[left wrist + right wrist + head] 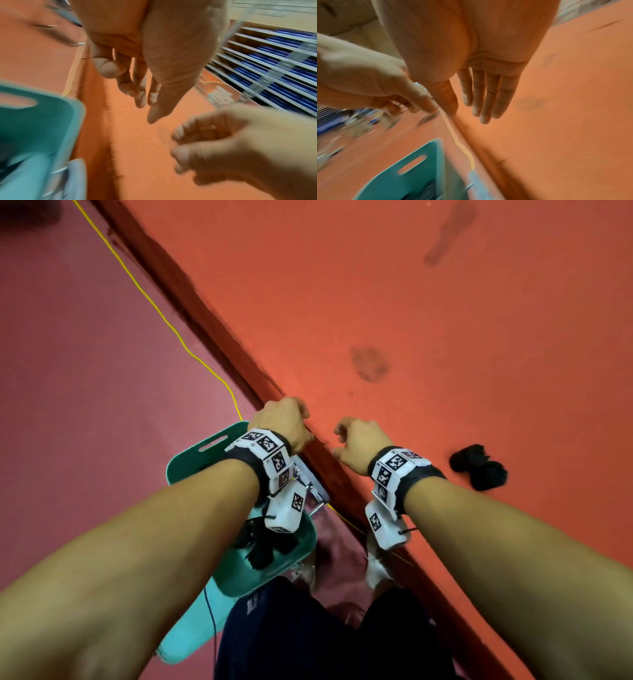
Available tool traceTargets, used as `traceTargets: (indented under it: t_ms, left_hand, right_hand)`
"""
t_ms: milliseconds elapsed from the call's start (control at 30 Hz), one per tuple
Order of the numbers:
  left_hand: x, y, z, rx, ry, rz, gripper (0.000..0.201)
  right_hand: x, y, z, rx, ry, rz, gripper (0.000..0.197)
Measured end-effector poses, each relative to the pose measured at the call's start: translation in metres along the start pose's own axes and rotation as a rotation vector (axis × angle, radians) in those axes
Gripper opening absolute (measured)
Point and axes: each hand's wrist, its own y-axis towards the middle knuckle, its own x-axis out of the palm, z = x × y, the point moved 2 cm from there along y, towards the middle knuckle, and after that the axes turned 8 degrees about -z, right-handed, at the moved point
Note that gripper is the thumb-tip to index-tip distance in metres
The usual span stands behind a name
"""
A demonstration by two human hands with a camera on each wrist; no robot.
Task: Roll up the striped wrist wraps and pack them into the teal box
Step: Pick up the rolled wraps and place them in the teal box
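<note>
Currently both hands are empty and raised over the edge of the orange-red mat (445, 320), where it meets the dark raised border strip (191, 299). Left hand (286, 419): in its wrist view the fingers (127, 86) hang down, relaxed and slightly spread, thumb pointing downward, holding nothing. Right hand (356, 445): in its wrist view the four fingers (485, 97) are extended, close together and pointing down toward the mat, nothing held; in the left wrist view it appears loosely curled, but that view is blurred. The two hands are near each other and not touching. Teal box (191, 463) sits on the pink floor (85, 371) to the left of the border strip, below the left forearm; a slot handle shows in its far wall. Dark rolled wrist wraps (263, 554) lie inside the box, partly hidden by the left wrist-mounted camera housing; their stripes cannot be made out. One more dark rolled bundle (479, 467) lies on the mat to the right of the right wrist, apart from the hand; whether it is tightly rolled cannot be told. A yellow cord (154, 306) runs along the floor beside the border strip and reaches the box. Both wrist views are motion-blurred.
</note>
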Motion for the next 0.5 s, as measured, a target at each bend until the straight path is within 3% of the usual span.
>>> traceTargets:
  t_ms: [133, 367, 500]
  left_hand:
    - [0.019, 0.004, 0.072, 0.087, 0.112, -0.024, 0.039]
    - [0.115, 0.017, 0.204, 0.307, 0.242, -0.157, 0.056]
    - [0.178, 0.028, 0.263, 0.348, 0.288, -0.241, 0.065]
  right_hand:
    - [-0.021, -0.026, 0.075, 0.113, 0.068, 0.067, 0.039]
    - [-0.024, -0.080, 0.233, 0.390, 0.198, 0.233, 0.040]
    - [-0.005, -0.099, 0.310, 0.535, 0.275, 0.183, 0.054]
